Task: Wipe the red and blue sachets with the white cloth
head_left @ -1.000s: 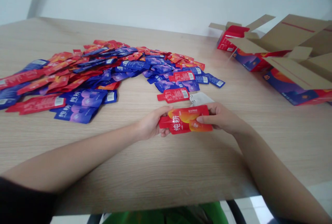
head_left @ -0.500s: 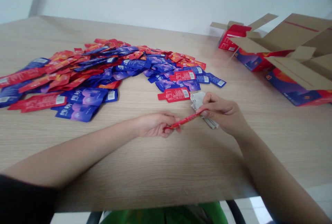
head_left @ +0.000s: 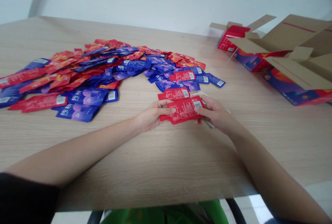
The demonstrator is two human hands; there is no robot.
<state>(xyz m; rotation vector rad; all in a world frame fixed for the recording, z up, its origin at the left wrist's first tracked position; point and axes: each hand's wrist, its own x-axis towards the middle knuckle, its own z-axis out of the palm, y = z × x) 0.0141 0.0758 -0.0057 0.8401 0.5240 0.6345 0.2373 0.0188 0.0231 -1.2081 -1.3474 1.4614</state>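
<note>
A red sachet [head_left: 183,109] is held flat just above the wooden table [head_left: 155,161], its printed back with a barcode facing up. My left hand [head_left: 150,116] pinches its left end and my right hand [head_left: 215,114] pinches its right end. A grey cloth [head_left: 209,123] lies under my right hand, mostly hidden. Another red sachet [head_left: 174,94] lies on the table just beyond the held one.
A wide heap of red and blue sachets [head_left: 85,75] spreads across the table's left and middle. Opened cardboard boxes [head_left: 290,54] with red and blue printed sides lie at the right rear. The table's front edge runs close to my body.
Both hands turned the sachet over: a second ago its orange front faced up, then it stood edge-on, and now its back faces up. The hands shifted slightly away from me.
</note>
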